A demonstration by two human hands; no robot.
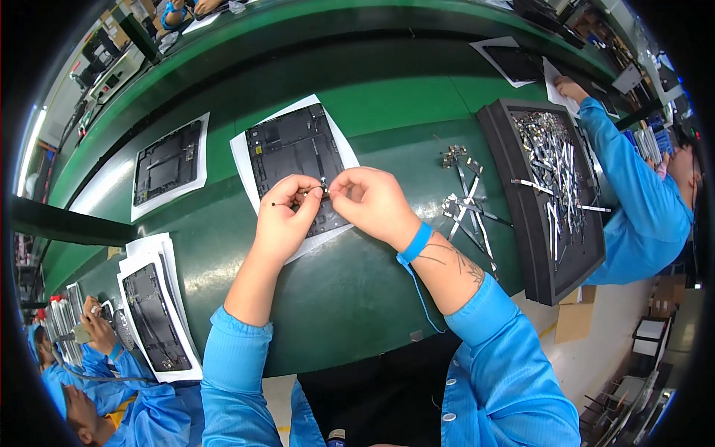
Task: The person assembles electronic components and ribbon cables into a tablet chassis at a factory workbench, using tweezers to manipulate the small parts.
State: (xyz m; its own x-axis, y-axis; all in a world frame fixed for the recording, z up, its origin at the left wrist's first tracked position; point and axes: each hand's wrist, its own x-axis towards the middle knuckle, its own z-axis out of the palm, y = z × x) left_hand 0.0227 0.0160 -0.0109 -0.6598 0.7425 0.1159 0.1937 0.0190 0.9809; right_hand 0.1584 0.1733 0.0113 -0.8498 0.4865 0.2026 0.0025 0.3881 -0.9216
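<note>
Both hands meet over the lower edge of a dark flat panel (294, 153) lying on a white sheet (242, 153) on the green worktop (372, 104). The left hand (283, 220) pinches a thin metal hinge strip (294, 200) between thumb and fingers; the right hand (372, 201), fingers curled closed, pinches its other end. At three o'clock lie loose metal strips (465, 208), then a black tray (536, 246) of more parts.

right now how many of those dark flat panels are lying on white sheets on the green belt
4 in clear view: one under the hands, one further left, one at the lower left edge, one at the far right by the co-worker. Sheets stacked under the lower left one may hide more.
</note>
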